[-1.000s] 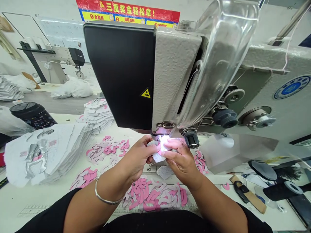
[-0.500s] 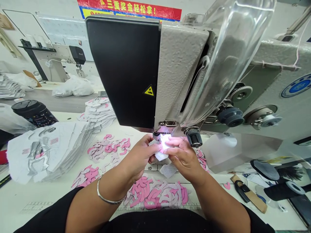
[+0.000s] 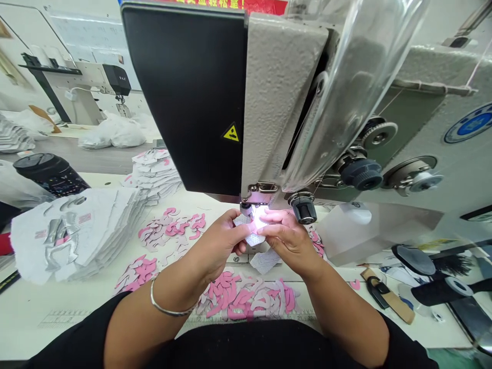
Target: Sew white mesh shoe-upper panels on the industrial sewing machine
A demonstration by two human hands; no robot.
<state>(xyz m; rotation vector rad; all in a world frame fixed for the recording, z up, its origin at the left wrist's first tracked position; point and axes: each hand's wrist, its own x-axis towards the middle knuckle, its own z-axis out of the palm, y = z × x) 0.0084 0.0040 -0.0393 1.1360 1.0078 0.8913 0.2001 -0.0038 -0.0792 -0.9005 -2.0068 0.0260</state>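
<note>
Under the needle area of a sewing machine, a small white textured fabric piece is lit brightly by the machine's lamp. My left hand pinches its left side, thumb on top and fingers beneath. On the right, my right hand has its fingers closed on the same piece, close to the presser foot. The needle itself is lost in the glare. Another white fabric piece lies just below, partly under my right hand. Curved pink and pale cut pieces are heaped nearest my body.
Further pink pieces lie left of the machine, beside stacked white panels and a black tumbler. At right are a translucent plastic sheet, a black thread spool and a brush. A second sewing machine stands behind.
The view has shifted slightly, so the surroundings sit higher in the picture. Both hands keep their hold on the white fabric piece, which stays under the needle area with little visible movement.
</note>
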